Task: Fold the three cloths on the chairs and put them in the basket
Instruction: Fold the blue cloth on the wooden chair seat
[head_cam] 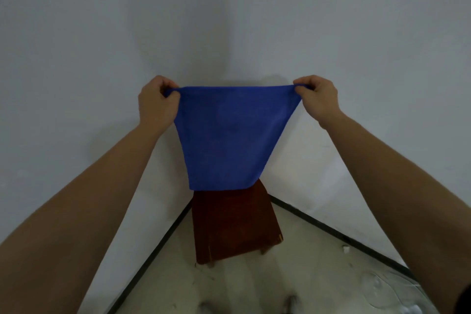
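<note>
A blue cloth [229,135] hangs flat in the air in front of me, stretched by its two top corners. My left hand [156,100] pinches the top left corner and my right hand [317,95] pinches the top right corner. The cloth's lower edge hangs just above a dark red-brown wooden chair [234,224] that stands in the room's corner; the cloth hides the chair's back part. No basket and no other cloths are in view.
Two white walls [76,58] meet behind the chair, with a dark skirting line [153,250] along the pale floor [293,275]. Both my forearms reach in from the bottom corners of the view.
</note>
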Demonstrator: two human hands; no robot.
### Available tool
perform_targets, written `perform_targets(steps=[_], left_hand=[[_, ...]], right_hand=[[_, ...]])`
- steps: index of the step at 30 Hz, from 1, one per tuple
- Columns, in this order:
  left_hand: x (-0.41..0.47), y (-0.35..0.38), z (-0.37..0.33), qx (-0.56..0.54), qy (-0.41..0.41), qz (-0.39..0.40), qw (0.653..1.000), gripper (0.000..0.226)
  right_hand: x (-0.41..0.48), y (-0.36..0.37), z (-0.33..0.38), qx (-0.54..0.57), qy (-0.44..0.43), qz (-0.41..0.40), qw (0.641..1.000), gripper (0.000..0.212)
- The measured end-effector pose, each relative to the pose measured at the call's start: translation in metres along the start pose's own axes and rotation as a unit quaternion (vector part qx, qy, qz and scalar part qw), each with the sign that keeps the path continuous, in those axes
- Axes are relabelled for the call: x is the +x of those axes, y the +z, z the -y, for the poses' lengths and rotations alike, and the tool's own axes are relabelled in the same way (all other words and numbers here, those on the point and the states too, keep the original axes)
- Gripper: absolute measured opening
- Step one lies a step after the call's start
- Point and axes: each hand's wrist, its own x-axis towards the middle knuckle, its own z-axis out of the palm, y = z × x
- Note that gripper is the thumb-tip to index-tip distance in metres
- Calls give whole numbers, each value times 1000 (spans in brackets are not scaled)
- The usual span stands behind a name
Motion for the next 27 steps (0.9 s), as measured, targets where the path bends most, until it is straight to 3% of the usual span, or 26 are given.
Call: perform_targets(steps=[11,17,27], left_hand=[[-164,6,12,102,-3,11,995,12],[-264,34,39,168,-96,28,981,11],[-401,74,118,238,-237,161,928,17]], right_hand=[[-101,-43,-75,-36,-6,70,997,15],[-162,-55,-143,-66,9,146,987,16],[-262,-28,-276,-143,98,279,945,21]])
